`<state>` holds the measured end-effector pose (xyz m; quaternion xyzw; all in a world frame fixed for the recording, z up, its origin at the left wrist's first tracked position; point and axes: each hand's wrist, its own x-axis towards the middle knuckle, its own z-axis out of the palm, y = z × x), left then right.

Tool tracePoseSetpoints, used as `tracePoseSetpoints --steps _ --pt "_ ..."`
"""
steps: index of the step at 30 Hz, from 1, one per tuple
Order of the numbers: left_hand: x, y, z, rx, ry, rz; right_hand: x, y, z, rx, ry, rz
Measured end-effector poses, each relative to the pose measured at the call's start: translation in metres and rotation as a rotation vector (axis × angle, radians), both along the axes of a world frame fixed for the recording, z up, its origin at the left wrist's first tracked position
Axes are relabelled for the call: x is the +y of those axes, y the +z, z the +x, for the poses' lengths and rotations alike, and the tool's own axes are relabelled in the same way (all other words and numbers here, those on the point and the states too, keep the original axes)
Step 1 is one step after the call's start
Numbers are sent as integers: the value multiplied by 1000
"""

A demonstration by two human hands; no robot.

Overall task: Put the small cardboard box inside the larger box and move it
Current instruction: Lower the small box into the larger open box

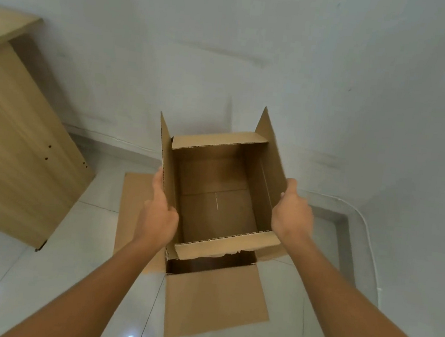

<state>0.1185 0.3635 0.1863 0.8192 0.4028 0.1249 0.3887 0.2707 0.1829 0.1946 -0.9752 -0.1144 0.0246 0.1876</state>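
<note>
I hold the small cardboard box [213,194] in the middle of the view, its top open and empty, its two long flaps standing up. My left hand [159,211] grips its left wall and my right hand [291,211] grips its right wall. Directly beneath it sits the larger box [215,302] on the floor, with its flaps spread flat to the left and towards me. Only a dark strip of the larger box's opening shows below the small box's near flap; the rest is hidden.
A light wooden cabinet [18,141] stands at the left against the white wall [254,62]. The floor [40,272] is glossy pale tile. A low raised ledge [348,217] runs along the wall on the right.
</note>
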Motion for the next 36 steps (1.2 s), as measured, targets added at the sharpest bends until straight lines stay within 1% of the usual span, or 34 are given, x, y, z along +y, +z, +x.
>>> tracePoseSetpoints --steps 5,9,13,19,26,31,36 --pt "28 -50 24 79 22 -62 27 -58 26 95 -24 -7" --pt "44 -77 31 144 -21 -130 44 -91 34 144 -26 -41" --pt "58 -106 40 207 -49 -175 53 -121 43 132 -33 -96" --pt "67 -159 51 283 -56 -193 62 -169 54 176 -29 -123" --pt "74 -219 61 314 -76 -233 70 -236 59 202 -33 -149" --pt "75 -253 63 332 -88 -237 73 -278 57 197 -55 -113" --pt "73 -279 62 322 -94 -268 78 -302 54 220 -56 25"
